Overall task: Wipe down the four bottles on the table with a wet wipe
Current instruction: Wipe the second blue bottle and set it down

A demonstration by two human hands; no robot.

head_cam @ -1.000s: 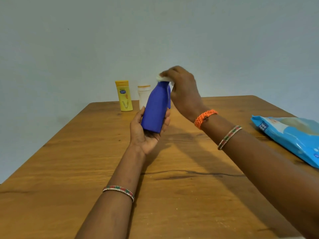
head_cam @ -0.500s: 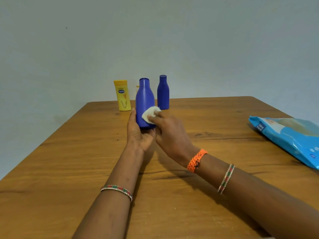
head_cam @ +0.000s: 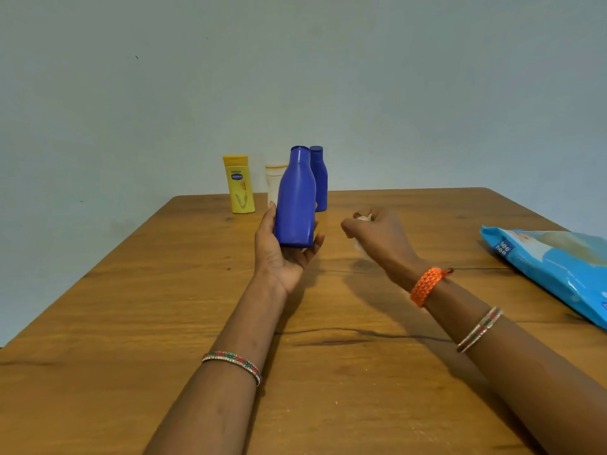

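Above the counter, nearer the person than the row of bottles at the far edge, the left hand is holding the large blue bottle upright, thumb on one side of the base and fingers curled round the other. To the right of this bottle and clear of it, the right hand is closing round the wet wipe, of which only small white edges are showing. Behind the held bottle, the yellow bottle, the white bottle and the small blue bottle are standing near one another. Well to the right of it, the wipe pack is lying on the counter.

Judged from this, wiping of the held bottle appears to be either pausing or finishing. For good coverage, the left hand should be turning the bottle while the wipe is passing from neck to base, including the area under the gripping fingers. The low grip is leaving the bottle top-heavy, so wiping pressure should be kept light.
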